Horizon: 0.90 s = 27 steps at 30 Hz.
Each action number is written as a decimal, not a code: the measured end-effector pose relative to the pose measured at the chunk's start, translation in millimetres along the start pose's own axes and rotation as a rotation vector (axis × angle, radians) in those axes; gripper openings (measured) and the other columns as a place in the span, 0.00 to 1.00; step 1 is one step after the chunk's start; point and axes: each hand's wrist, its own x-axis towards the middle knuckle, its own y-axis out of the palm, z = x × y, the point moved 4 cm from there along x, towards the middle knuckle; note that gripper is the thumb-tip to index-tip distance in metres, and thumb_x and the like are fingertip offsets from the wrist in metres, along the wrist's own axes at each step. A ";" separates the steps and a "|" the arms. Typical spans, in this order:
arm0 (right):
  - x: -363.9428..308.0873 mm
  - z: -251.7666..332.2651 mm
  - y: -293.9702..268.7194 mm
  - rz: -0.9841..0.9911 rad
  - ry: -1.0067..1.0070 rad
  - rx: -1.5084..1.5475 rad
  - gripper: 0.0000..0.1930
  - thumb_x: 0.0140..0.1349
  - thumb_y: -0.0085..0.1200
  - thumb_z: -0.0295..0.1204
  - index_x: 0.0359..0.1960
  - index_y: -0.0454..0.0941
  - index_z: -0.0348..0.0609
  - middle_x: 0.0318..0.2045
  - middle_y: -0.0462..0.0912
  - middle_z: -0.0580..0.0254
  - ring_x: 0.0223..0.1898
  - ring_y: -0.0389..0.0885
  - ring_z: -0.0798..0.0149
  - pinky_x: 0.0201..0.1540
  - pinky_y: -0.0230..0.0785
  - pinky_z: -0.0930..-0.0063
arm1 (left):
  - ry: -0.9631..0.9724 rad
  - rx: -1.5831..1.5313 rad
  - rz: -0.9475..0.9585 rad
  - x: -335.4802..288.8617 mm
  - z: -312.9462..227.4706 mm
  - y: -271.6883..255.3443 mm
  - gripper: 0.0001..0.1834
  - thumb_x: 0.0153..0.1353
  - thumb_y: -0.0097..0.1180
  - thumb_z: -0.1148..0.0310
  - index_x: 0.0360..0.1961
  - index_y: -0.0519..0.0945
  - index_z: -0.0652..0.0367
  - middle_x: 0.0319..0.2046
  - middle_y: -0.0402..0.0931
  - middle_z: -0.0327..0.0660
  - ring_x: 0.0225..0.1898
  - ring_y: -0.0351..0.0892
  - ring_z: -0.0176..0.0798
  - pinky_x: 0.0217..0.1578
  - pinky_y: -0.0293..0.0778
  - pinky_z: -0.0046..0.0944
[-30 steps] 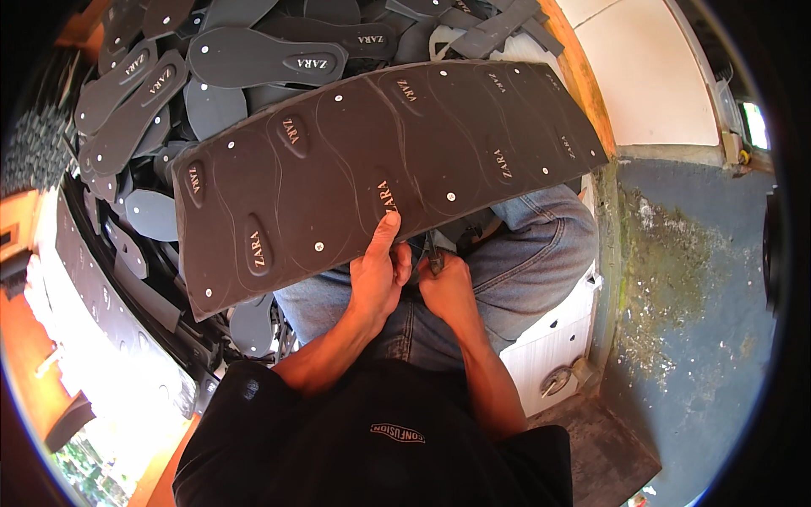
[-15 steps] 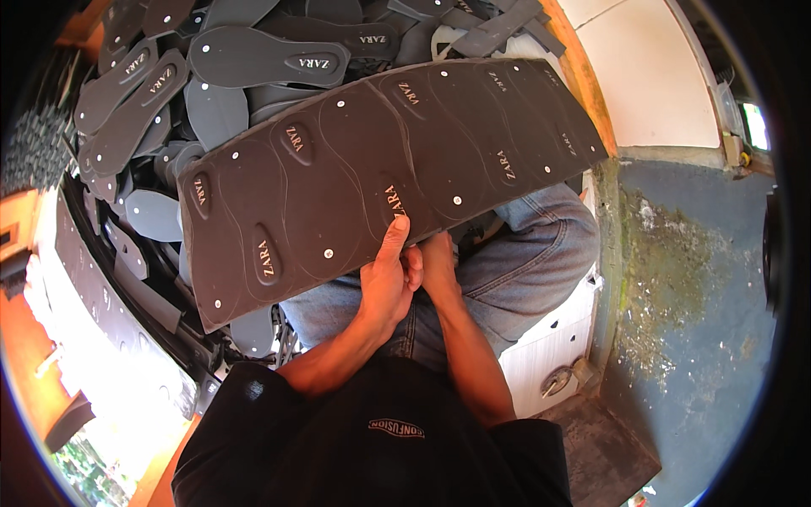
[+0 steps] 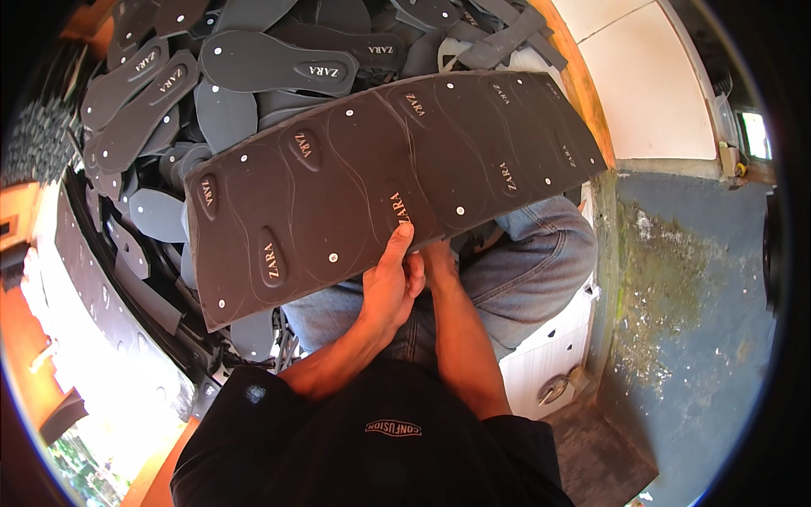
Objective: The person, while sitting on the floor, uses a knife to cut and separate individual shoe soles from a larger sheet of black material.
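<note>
A wide dark foam sheet (image 3: 355, 186) lies slantwise over my lap, scored with curved sandal-sole outlines and dotted with pale round marks. My left hand (image 3: 390, 283) grips its near edge, thumb on top and fingers curled beneath. Close beside it, my right hand (image 3: 439, 260) reaches under the same edge. The sheet covers its fingers, so whether they hold anything is hidden. Beyond the far edge of the sheet, a loose grey sole (image 3: 270, 61) rests on a heap of similar cut soles.
More soles (image 3: 152, 97) pile up at the far left. Dark strips (image 3: 507, 38) lie at the back, beside a wooden edge (image 3: 583, 76). Another patterned sheet (image 3: 110, 296) leans at the left. To the right are a stained blue-grey floor (image 3: 701, 338) and a brown block (image 3: 600, 456).
The whole view has shifted slightly, with the sheet and heap sitting a little lower. My right hand is tucked somewhat further under the sheet's edge. My left hand keeps its grip.
</note>
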 end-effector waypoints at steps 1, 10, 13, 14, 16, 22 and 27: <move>2.8 -0.7 -0.1 -0.001 0.005 -0.004 0.12 0.54 0.51 0.34 0.33 0.77 0.37 0.26 0.79 0.55 0.27 0.79 0.57 0.31 0.69 0.64 | 0.007 0.002 0.005 -0.2 -0.7 -0.2 0.10 0.63 0.53 0.58 0.36 0.72 0.52 0.11 0.63 0.34 0.09 0.56 0.27 0.10 0.51 0.26; 36.7 -8.9 4.4 0.014 0.065 -0.066 0.12 0.55 0.50 0.34 0.33 0.77 0.36 0.24 0.78 0.57 0.26 0.77 0.59 0.29 0.68 0.65 | 0.024 -0.014 0.032 -2.1 -6.6 -0.4 0.09 0.63 0.54 0.60 0.35 0.71 0.53 0.13 0.64 0.34 0.10 0.56 0.27 0.10 0.51 0.26; 50.0 -12.5 1.7 0.035 0.096 -0.090 0.12 0.55 0.50 0.33 0.32 0.77 0.36 0.24 0.77 0.57 0.25 0.77 0.60 0.28 0.68 0.65 | 0.039 -0.019 0.042 -2.4 -9.7 -1.6 0.09 0.63 0.54 0.61 0.34 0.71 0.53 0.13 0.64 0.34 0.09 0.56 0.27 0.10 0.51 0.26; 54.3 -13.7 -0.1 0.043 0.108 -0.097 0.12 0.55 0.50 0.33 0.32 0.77 0.36 0.24 0.77 0.57 0.25 0.77 0.60 0.28 0.67 0.65 | 0.046 -0.019 0.046 -2.7 -10.9 -2.1 0.10 0.63 0.54 0.60 0.34 0.71 0.53 0.13 0.64 0.34 0.09 0.56 0.27 0.10 0.51 0.26; 61.7 -14.3 -2.0 0.063 0.125 -0.108 0.12 0.55 0.50 0.33 0.32 0.77 0.36 0.23 0.77 0.58 0.25 0.77 0.60 0.28 0.67 0.66 | 0.049 -0.013 0.073 0.8 -9.5 -6.1 0.10 0.62 0.54 0.60 0.32 0.71 0.54 0.12 0.63 0.34 0.09 0.55 0.27 0.09 0.51 0.26; 81.3 -13.2 -6.0 0.123 0.183 -0.127 0.11 0.55 0.50 0.33 0.32 0.77 0.36 0.22 0.76 0.59 0.24 0.76 0.62 0.26 0.67 0.66 | 0.081 -0.001 0.099 -1.0 -16.0 -6.6 0.11 0.63 0.54 0.59 0.30 0.70 0.53 0.11 0.62 0.33 0.07 0.54 0.27 0.09 0.50 0.26; 93.0 -4.0 -9.5 0.195 0.217 -0.148 0.11 0.56 0.49 0.32 0.31 0.76 0.35 0.22 0.76 0.59 0.23 0.75 0.63 0.25 0.66 0.67 | 0.085 -0.008 0.135 -2.6 -19.7 -12.2 0.10 0.64 0.52 0.60 0.30 0.70 0.53 0.11 0.61 0.33 0.07 0.54 0.27 0.09 0.49 0.26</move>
